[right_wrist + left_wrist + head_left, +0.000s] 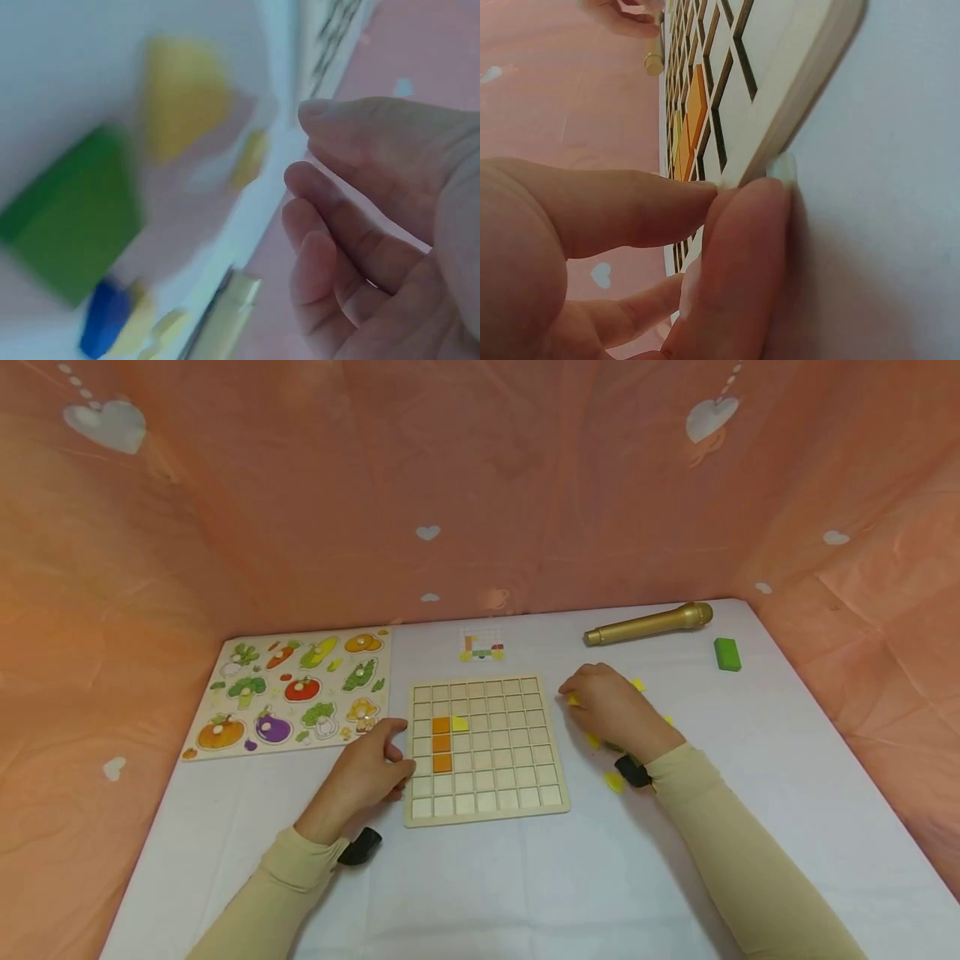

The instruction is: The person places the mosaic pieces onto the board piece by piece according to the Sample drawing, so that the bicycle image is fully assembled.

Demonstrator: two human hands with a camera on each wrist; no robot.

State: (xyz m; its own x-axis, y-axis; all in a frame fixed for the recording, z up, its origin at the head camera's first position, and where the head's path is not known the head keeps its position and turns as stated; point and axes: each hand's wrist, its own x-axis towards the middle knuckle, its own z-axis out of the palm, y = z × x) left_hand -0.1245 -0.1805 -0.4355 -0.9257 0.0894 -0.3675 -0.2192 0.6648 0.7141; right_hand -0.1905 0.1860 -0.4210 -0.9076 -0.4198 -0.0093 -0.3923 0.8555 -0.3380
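Note:
A wooden grid board (505, 764) lies on the table; three orange squares (442, 743) sit in one column and a yellow tile (460, 723) beside the top one. My left hand (363, 772) holds the board's left edge, thumb and fingers at its rim (739, 176) in the left wrist view. Right of the board, my right hand (611, 710) hovers over scattered yellow pieces (613, 782). Seen from the right wrist, its fingers are loosely bent with a gap to the thumb and nothing between. A green piece (82, 214) and a blue piece (105, 319) lie nearby, blurred.
A vegetable peg puzzle (281, 693) lies to the left. Behind the board is a small pattern card (482, 644). A gold microphone (648, 624) and a green block (727, 654) lie at the back right. Pink curtains (480, 468) enclose the table.

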